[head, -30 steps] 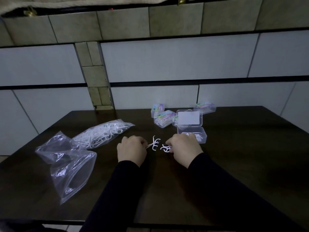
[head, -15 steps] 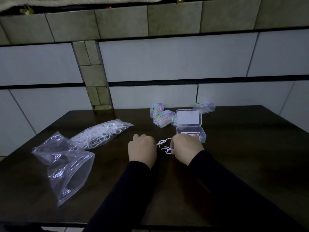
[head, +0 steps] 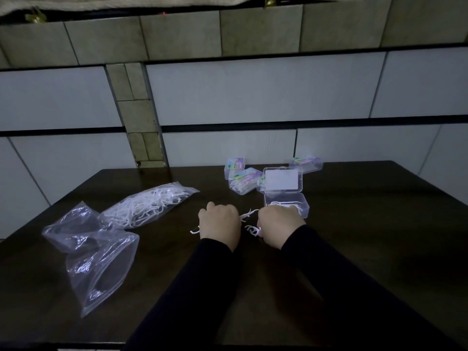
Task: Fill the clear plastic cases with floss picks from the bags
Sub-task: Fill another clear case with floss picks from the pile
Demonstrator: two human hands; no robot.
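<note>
White floss picks (head: 249,214) lie between both curled hands (head: 219,224).

Dim, bluish light, wide-angle bending at edges, glare on empty bag (head: 101,259); sleeves nearly black

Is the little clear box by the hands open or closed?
Open. The clear case has its lid standing up behind it, and a few white floss picks lie inside the tray.
</note>
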